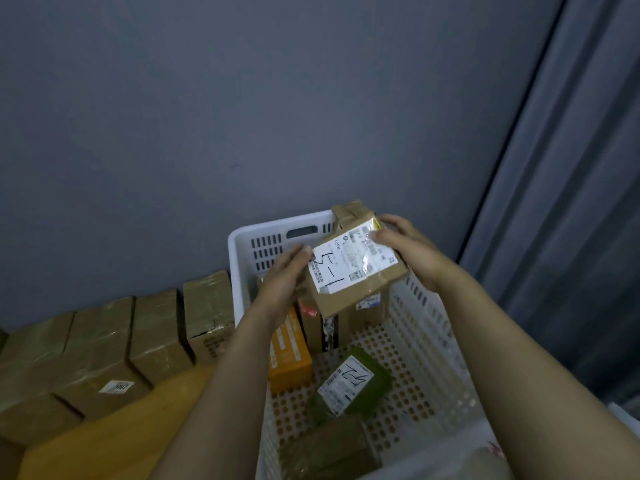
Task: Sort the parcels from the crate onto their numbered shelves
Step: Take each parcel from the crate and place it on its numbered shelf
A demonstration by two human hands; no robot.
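Note:
A brown cardboard parcel (360, 268) with a white label marked by hand "5-1" is held tilted above the white perforated crate (426, 327). My left hand (282, 282) holds its left edge with fingers fairly straight. My right hand (407, 249) grips its upper right corner, thumb on the label. Inside the crate lie an orange box (289, 355), a green parcel (349, 386) with a handwritten label, upright brown boxes (367, 315) and a brown parcel (329, 452) at the near end.
A row of taped cardboard boxes (104, 344) lines the grey wall left of the crate. A yellow surface (114, 431) lies at the lower left. A grey curtain (568, 202) hangs on the right. No shelves are in view.

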